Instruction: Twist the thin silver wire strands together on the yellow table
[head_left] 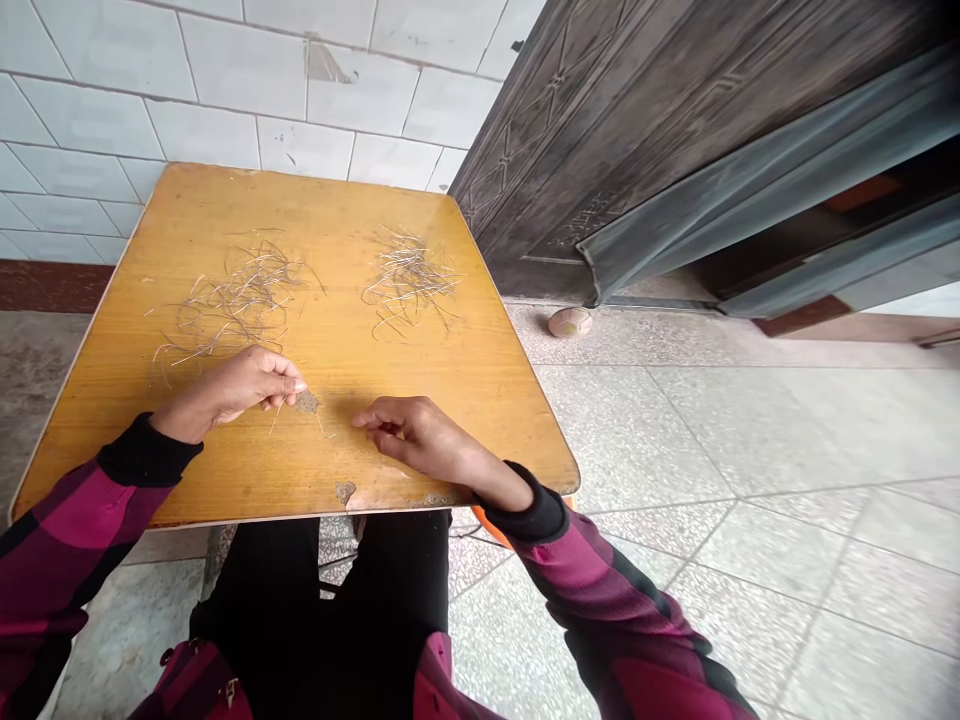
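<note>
Chipped yellow wood surface [480, 400] had thin fiber piles [409, 282] at 12 o'clock, tiled wall [300, 100] just past its far edge; left hand [232, 390] and right hand [416, 435] pinched, couldn't tell on what.

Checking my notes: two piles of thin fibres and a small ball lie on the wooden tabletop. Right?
No: the head view shows the small ball on the tiled floor by the door, not on the wooden tabletop. The two piles of thin fibres do lie there.
</note>
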